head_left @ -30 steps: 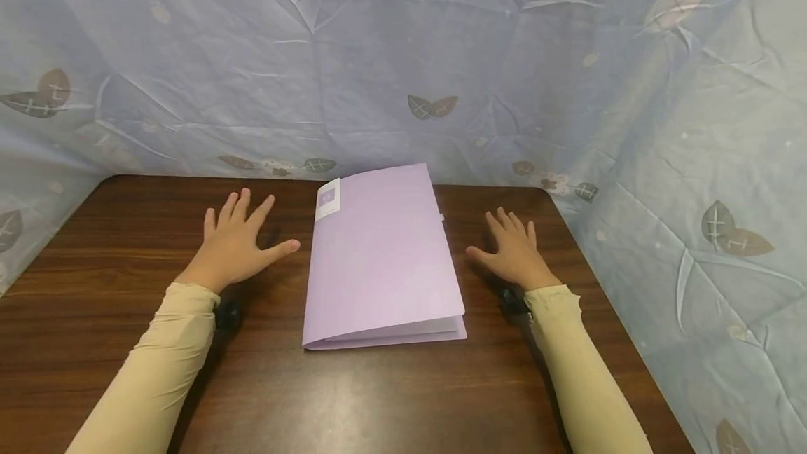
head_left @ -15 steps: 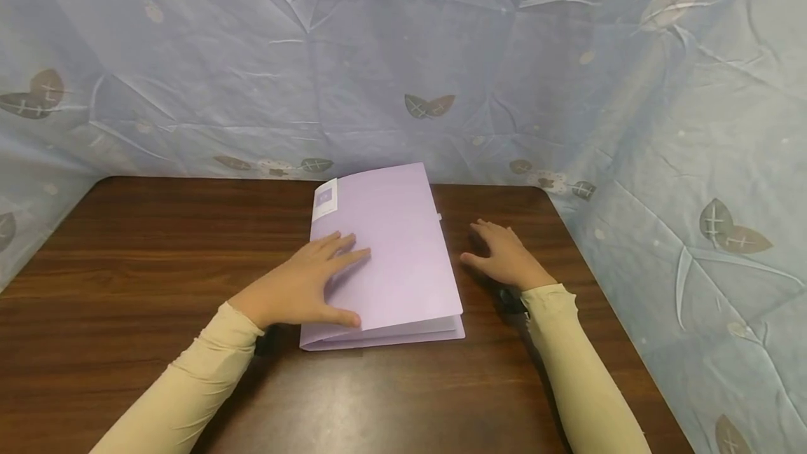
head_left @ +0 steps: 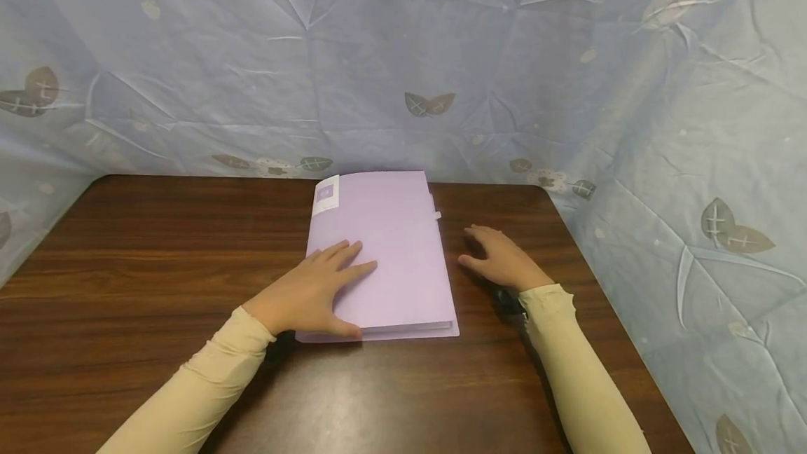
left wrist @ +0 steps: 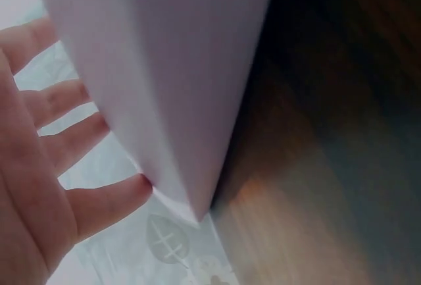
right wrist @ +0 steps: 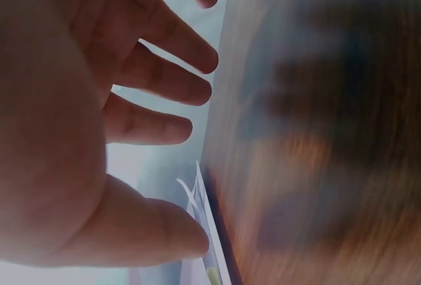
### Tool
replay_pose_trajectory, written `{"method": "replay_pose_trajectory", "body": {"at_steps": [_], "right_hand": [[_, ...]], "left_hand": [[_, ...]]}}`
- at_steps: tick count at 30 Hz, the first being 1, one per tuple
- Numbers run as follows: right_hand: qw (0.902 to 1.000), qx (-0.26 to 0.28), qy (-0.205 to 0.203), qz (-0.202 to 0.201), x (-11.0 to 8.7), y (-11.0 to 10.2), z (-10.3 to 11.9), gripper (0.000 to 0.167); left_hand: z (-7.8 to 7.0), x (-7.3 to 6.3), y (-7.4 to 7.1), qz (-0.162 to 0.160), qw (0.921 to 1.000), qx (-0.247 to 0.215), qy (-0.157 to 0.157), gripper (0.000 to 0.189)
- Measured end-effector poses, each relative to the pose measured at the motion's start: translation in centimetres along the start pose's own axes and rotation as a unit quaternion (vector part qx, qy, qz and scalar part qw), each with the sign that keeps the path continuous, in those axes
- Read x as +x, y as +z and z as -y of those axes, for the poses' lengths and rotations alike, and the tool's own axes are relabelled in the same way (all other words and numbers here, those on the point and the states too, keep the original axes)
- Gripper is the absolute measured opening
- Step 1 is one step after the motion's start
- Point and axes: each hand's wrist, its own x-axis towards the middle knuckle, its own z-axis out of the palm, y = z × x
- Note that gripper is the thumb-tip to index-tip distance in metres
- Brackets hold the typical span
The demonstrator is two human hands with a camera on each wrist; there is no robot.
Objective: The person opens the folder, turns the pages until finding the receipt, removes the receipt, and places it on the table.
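A pale purple file folder [head_left: 394,251] lies on the dark wooden table, its cover down nearly flat and its front edge slightly parted. The left hand [head_left: 309,293] rests on the lower left of the cover with fingers spread, the thumb by the front edge. In the left wrist view, fingertips [left wrist: 141,183] touch the folder's cover [left wrist: 99,54] beside its spine. To the right of the folder is the right hand [head_left: 504,258], holding nothing, its fingers loosely bent. Its thumb [right wrist: 184,232] overlaps the folder's edge in the right wrist view.
A white label [head_left: 326,195] marks the folder's top left corner, and a small tab [head_left: 438,215] sticks out on its right side. Behind and to the right of the table [head_left: 157,244] hangs a leaf-patterned cloth [head_left: 378,54].
The left hand has moved right, from the bare table onto the folder. The raised cover has gone down flatter. The right hand has turned slightly inward, its fingers bending a little more.
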Motion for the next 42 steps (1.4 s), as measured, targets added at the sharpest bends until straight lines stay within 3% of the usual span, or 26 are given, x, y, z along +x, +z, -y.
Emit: {"method": "replay_pose_trajectory", "body": {"at_steps": [10,17,26,33,42], "right_hand": [[0.9976,0.033,-0.052,0.031,0.3,1.0,1.9,0.076],[0.9909,0.087,-0.086,0.056,0.2,1.5,3.3,0.079],[0.9916,0.032,-0.073,0.102,0.3,2.2,3.6,0.073],[0.9915,0.027,-0.069,0.107,0.4,2.2,4.0,0.070],[0.9920,0.025,-0.069,0.103,0.5,2.4,3.7,0.070]], "left_hand": [[0.9,0.5,0.8,-0.004,0.9997,0.021,-0.015,0.100],[0.9,0.8,1.1,0.007,0.9993,0.027,-0.026,0.101],[0.7,1.2,0.8,0.020,0.9989,0.030,-0.030,0.099],[-0.2,1.8,0.6,0.022,0.9981,0.047,-0.034,0.099],[-2.6,3.7,1.6,0.025,0.9961,0.081,-0.024,0.093]]}}
